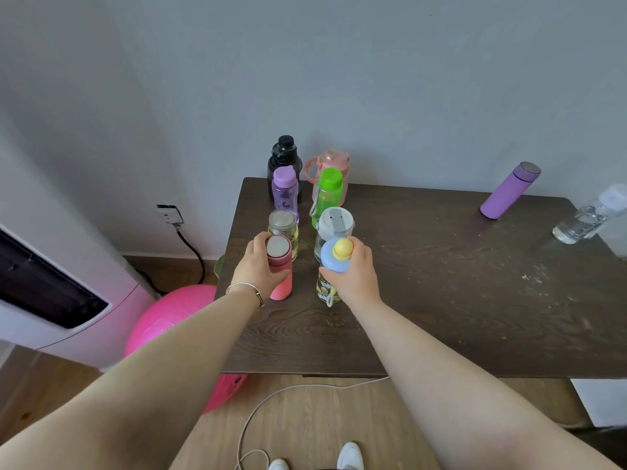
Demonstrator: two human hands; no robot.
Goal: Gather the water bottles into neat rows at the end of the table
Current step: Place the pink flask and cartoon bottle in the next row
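At frame centre, the left hand (pixel 259 262) grips a pink flask (pixel 280 273) and the right hand (pixel 356 269) a blue-capped bottle (pixel 334 262), apparently extending two rows on the worktop (pixel 441 283).

A pink exercise ball (pixel 163 320) sits on the wooden floor (pixel 305 422) at the near left, beside a white appliance (pixel 51 300). On the far left wall, a black cord (pixel 191 252) hangs from a socket (pixel 169 214). A white cable (pixel 271 401) loops across the near floor.
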